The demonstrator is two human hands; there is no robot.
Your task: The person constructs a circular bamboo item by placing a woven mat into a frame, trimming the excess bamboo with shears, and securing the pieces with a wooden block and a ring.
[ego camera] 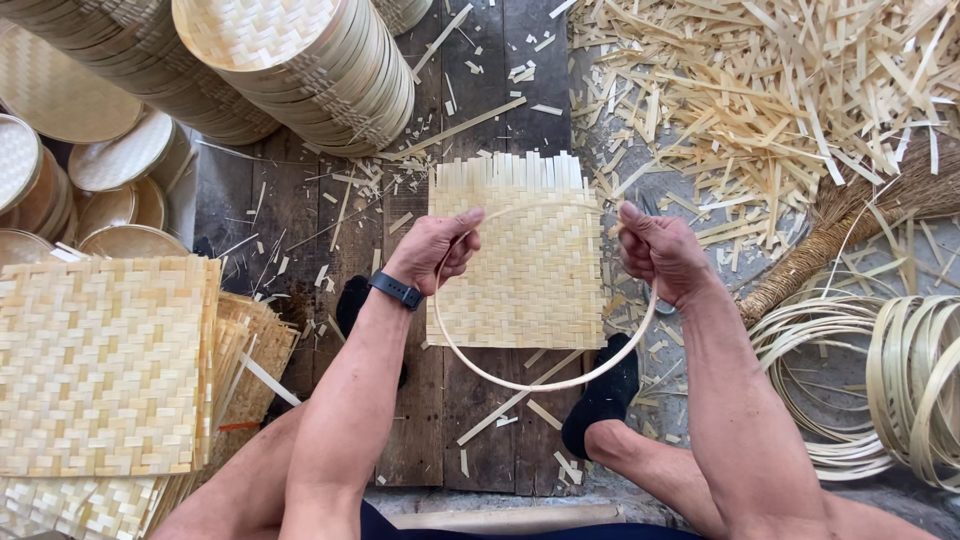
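The person sits low over a dark plank floor (480, 440), both bare hands closed on a thin bamboo hoop (530, 383). The left hand (432, 250), with a dark watch (395, 290) at the wrist, curls its fingers (460, 243) tight around the hoop at about ten o'clock on the ring. The right hand (660, 252) pinches it at about two o'clock, thumb on top and fingers folded under. The hoop hangs between them, just above a square woven bamboo mat (520, 280) lying flat on the planks; whether ring and mat touch, I cannot tell. Black-socked feet (600, 395) rest on either side of the mat's near edge.

At eight o'clock from the hands sits a stack of woven mats (100, 365). At eleven, leaning stacks of round woven trays (300, 60). From one to two o'clock, a heap of bamboo strips and offcuts (770, 90). At four, coils of bamboo hoops (890, 380), with a straw broom (840, 240) beside them.
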